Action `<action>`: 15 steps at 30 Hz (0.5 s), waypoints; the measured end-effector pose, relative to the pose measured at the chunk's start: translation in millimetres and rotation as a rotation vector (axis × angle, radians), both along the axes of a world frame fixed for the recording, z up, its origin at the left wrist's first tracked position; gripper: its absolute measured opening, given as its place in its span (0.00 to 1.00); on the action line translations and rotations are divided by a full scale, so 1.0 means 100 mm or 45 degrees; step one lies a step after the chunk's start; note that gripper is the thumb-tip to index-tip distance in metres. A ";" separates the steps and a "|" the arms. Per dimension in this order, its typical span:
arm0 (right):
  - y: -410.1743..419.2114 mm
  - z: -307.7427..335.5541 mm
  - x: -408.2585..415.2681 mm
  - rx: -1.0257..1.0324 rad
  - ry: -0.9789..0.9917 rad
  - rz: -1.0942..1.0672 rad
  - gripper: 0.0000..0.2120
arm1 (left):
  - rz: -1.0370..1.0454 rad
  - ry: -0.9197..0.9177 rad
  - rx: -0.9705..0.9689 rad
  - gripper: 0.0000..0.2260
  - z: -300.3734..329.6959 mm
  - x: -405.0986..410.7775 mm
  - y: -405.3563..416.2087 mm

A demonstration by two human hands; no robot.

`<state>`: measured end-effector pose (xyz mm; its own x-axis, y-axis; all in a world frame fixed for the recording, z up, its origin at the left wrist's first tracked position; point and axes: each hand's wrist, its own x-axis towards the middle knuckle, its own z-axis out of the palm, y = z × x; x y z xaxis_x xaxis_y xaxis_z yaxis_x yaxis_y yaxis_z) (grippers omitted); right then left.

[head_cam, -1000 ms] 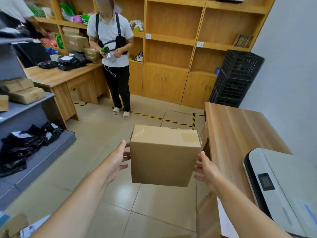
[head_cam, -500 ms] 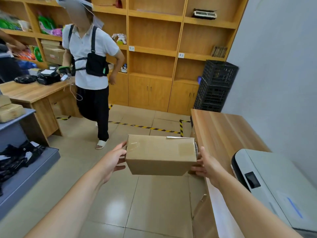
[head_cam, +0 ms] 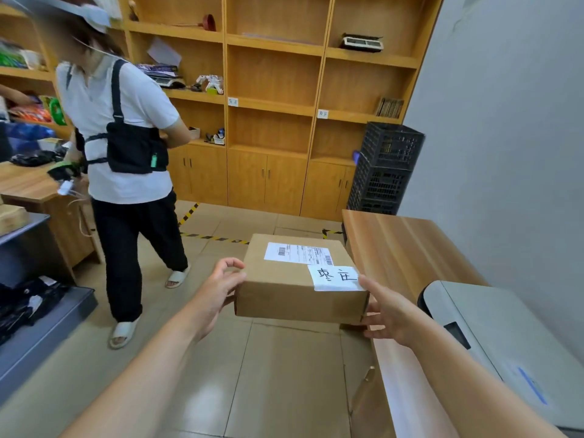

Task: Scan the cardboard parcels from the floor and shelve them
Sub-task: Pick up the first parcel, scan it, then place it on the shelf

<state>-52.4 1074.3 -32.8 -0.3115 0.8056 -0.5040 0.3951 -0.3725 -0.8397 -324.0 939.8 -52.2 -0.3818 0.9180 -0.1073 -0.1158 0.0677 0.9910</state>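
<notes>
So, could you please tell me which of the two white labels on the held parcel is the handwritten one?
The label at the cardboard parcel's near right corner, by the right hand; the barcode label behind it is printed.

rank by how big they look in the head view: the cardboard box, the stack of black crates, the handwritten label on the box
1. Cardboard box, though it is nearest the camera.
2. Stack of black crates, close behind and farther off, so the order is unsure.
3. Handwritten label, clearly smallest.

Parcel depot: wooden shelving (head_cam: 271, 99), stacked crates (head_cam: 384, 169), labelled cardboard parcel (head_cam: 300, 279).
</notes>
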 end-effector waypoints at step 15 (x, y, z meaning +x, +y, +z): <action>0.25 0.20 0.12 0.104 0.712 -0.247 0.29 | 0.279 0.681 -0.144 0.48 -0.03 0.05 0.16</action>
<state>-40.1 1099.3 -12.6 -0.3552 0.9034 -0.2402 -0.1838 -0.3194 -0.9296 -319.2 955.7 -55.2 -0.5893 0.8057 0.0596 0.3753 0.2076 0.9034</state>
